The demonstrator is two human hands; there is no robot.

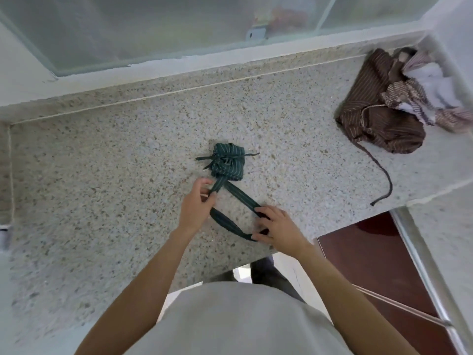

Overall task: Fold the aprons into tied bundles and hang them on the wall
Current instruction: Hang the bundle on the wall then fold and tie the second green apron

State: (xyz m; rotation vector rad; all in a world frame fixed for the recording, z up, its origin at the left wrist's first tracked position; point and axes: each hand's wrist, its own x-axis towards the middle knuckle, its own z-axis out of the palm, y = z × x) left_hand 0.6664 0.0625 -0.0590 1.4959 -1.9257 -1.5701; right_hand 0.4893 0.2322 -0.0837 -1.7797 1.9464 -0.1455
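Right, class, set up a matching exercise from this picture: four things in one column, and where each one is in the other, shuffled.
Things:
1. green bundle
2. brown apron
3. left hand
4. right hand

Places:
A. far right of the counter, in a heap
B. middle of the counter
C. on the strap close to the bundle
D. on the end of the strap loop farthest from the bundle

Pairs: 1-B, 2-A, 3-C, 4-D

Bright, soft daylight from the frosted window [158, 29] above; shadows faint; wide-angle bending at edges; slightly soft, hazy detail throughout.
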